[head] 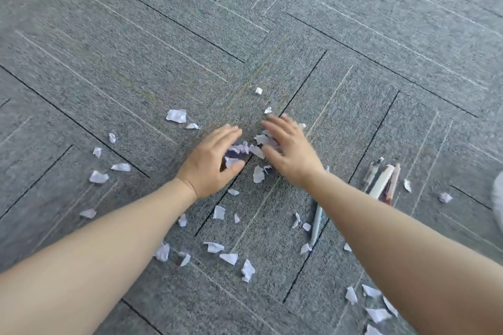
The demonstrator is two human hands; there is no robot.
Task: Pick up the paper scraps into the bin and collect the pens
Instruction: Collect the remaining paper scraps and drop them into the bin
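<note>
Scraps of torn white paper lie scattered over the grey carpet floor [136, 49], and the person's two hands meet over the thickest cluster of them, the central heap [253, 148], which sits directly between the palms. The left hand [211, 162] is cupped, fingers curled loosely and thumb tucked under, with a few scraps caught against the inside of its fingers — whether it truly grips them or only corrals them cannot be told. The right hand [288, 149] is spread flat and blurred, fingers splayed over the far edge of the heap, holding nothing that shows. The gathering move seems to turn on this: the heap lies inward from both palms, so each hand would sweep toward the other. Stray pieces lie well apart to the left and nearer the person's body. The pens [382, 181] lie bundled on the floor to the right of the right forearm, long axes pointing away from the person — the right hand is plainly the nearer one. A pale single pen [317, 223] lies partly under that forearm. No bin can be identified with certainty
</note>
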